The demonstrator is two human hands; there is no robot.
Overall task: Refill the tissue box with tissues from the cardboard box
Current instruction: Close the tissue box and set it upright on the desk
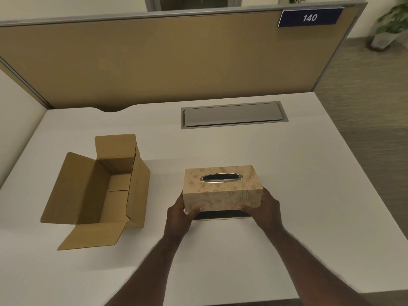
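Two bare forearms reach in from the near edge, and both hands are clamped on the tissue box (223,188), one at each end. On the left end, the left hand (178,214) wraps the lower near corner, thumb on the near face; on the right end, the right hand (263,208) does the same, its fingers hidden behind the box. This beige, flower-patterned cover has an oval, metal-rimmed slot in its top, dark inside, and it is lifted at its near side, showing a dark base (221,214) beneath it on the white desk (287,173). No tissue shows at the slot. Well to the left stands the cardboard box (103,188), apart from the tissue box, its flaps folded open; the part of its inside that can be seen is bare cardboard. Farther back, right of centre, a grey cable hatch (234,114) is set flush in the desk. Behind it rises a tan partition (165,58) with a blue sign (310,17) reading 140 at its far right corner. A potted plant (390,25) stands on the floor beyond.
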